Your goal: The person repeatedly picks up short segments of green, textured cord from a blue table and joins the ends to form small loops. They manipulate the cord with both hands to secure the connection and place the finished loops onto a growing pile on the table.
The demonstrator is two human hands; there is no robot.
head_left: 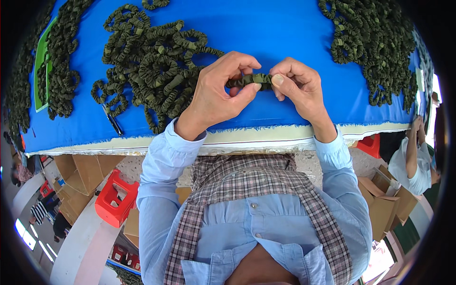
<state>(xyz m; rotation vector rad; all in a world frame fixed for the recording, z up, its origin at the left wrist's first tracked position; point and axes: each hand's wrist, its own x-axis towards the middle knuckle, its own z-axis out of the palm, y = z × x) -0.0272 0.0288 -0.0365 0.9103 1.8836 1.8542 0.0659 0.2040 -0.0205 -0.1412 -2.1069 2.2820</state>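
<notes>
A dark olive-green fabric scrunchie (257, 79) is stretched between my two hands above the blue cloth. My left hand (218, 88) grips its left part, thumb pressed along the lower side and index finger arched above. At the other end, my right hand (300, 88) pinches it between thumb and fingertips. Part of the scrunchie is hidden behind the left fingers. Right beside my left hand lies a loose heap of similar scrunchies (159, 66).
Another scrunchie pile (373, 42) covers the far right of the blue tablecloth (275, 33). At left are more scrunchies (61, 85), a green tray (41, 78) and a black pen (114, 122). Below stand a red stool (107, 205) and cardboard boxes (85, 173). Someone's arm (412, 147) shows at right.
</notes>
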